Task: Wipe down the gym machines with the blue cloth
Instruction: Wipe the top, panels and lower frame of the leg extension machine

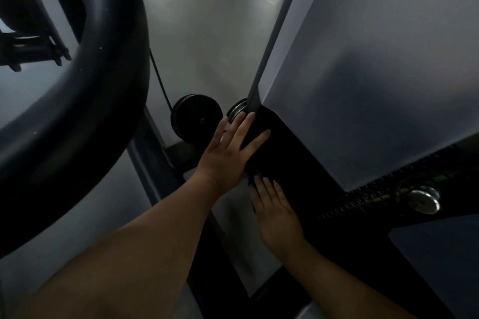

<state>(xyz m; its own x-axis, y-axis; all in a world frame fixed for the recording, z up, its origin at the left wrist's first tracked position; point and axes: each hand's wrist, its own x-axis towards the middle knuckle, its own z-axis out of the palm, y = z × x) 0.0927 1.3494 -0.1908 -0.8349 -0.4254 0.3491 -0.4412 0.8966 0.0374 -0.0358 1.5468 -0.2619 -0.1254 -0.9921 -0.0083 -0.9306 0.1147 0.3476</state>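
Mid-frame, the flat-fingered left hand [230, 155] and right hand [278, 217] flank the blue cloth [251, 177], likely soft and light; pinch its edge.

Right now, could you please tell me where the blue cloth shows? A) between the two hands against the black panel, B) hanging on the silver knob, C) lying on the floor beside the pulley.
A: a sliver of the blue cloth peeks out between the left hand and the right hand, both laid flat on the black panel.
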